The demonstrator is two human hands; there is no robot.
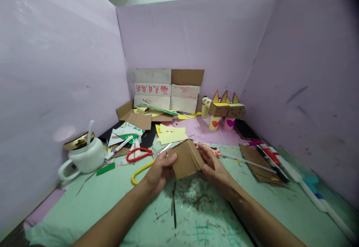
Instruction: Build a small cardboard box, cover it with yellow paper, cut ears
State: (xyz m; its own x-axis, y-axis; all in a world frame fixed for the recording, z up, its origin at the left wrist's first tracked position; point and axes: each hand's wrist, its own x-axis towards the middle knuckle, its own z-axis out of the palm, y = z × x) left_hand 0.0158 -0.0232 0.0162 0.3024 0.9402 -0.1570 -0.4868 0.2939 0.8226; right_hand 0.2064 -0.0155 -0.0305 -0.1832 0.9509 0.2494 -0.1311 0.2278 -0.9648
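Note:
Between my two hands is a piece of brown cardboard [185, 161], creased along its right side and tilted above the table. My left hand [161, 170] grips its left edge with the thumb on top. At the right edge, my right hand [212, 164] holds the folded strip, its fingertips partly hidden behind the cardboard. Just left of my left hand lie scissors [138, 154] with red and yellow handles, their blades pointing toward the cardboard. Thin dark scraps [174, 204] rest on the green cloth below.
On the left stands a white mug [86, 157] holding a white stick. Yellow paper [171, 134] and a cardboard box [168, 90] lie behind. Paper-tube animal figures [220, 110] stand back right, near a phone [246, 129]. Markers [273, 161] and brown cardboard [256, 163] lie at right.

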